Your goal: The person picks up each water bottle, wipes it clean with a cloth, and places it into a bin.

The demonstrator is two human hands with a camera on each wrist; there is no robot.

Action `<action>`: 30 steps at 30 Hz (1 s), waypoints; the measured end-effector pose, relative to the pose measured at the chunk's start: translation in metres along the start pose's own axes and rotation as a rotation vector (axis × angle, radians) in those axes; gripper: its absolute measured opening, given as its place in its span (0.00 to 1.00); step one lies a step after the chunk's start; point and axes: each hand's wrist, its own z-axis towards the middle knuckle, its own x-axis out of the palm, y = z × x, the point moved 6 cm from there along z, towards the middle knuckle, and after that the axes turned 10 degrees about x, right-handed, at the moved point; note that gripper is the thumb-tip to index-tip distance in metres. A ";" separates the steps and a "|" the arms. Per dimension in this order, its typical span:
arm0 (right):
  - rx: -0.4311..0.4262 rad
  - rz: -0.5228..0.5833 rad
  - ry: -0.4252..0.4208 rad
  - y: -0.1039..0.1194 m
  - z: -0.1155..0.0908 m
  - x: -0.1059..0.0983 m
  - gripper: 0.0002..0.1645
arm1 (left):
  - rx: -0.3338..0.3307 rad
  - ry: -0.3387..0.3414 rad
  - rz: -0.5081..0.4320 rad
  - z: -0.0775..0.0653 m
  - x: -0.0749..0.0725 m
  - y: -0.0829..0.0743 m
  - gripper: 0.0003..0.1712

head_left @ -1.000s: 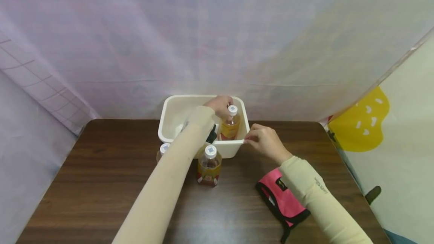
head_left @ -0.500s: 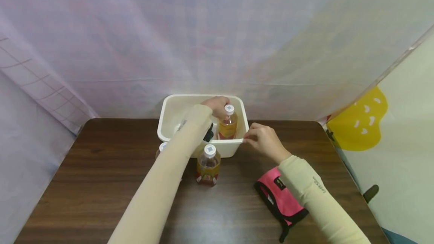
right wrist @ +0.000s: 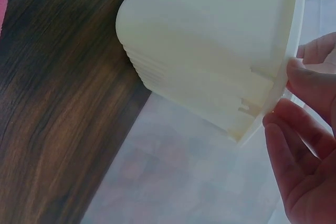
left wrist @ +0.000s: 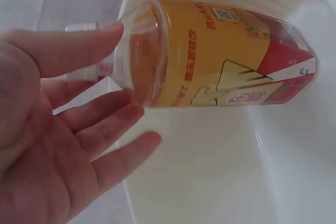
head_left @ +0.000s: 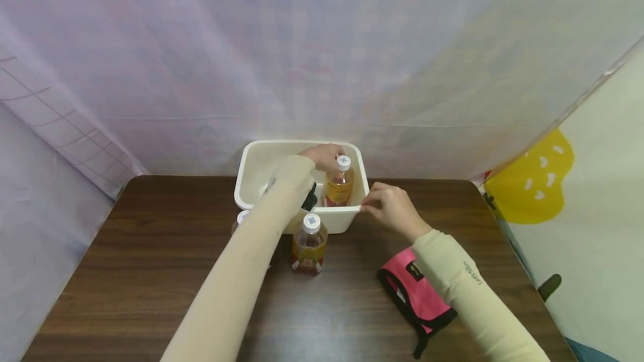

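Observation:
Inside the white plastic bin (head_left: 307, 142), toward its right end, a juice bottle (head_left: 339, 190) with a white cap and orange-and-red label stands on the bottom. My left hand (head_left: 323, 156) reaches in and holds this bottle near its neck. In the left wrist view, the thumb of the left hand (left wrist: 68, 114) touches the shoulder of the bottle (left wrist: 215, 51), with fingers on the opposite side and the lower ones apart from it. My right hand (head_left: 394, 209) pinches the bin's front right rim; the right wrist view shows thumb and fingers at the bin's edge (right wrist: 210, 40).
A similar bottle (head_left: 309, 247) stands on the wooden table (head_left: 151, 267) before the bin. Another bottle (head_left: 241, 217) is mostly hidden behind the left forearm. A pink cloth item with black trim (head_left: 417, 286) lies near the right forearm. A curtain (head_left: 302, 71) hangs behind the bin.
The bottle in the bin has shifted slightly left, then slightly right again, with the left hand at its neck. The right hand stays on the rim.

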 end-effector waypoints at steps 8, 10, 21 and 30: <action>0.016 -0.001 0.018 -0.002 0.006 0.001 0.06 | 0.001 -0.045 0.083 -0.012 -0.028 -0.013 0.36; 0.024 0.000 0.021 -0.003 0.008 0.001 0.06 | 0.037 -0.087 0.128 -0.018 -0.038 -0.023 0.35; 0.054 0.008 0.042 -0.010 0.013 0.001 0.05 | 0.159 -0.390 0.255 -0.096 -0.060 -0.081 0.34; 0.068 -0.002 0.036 -0.016 0.013 -0.004 0.06 | 0.302 -0.550 0.209 -0.157 -0.035 -0.082 0.39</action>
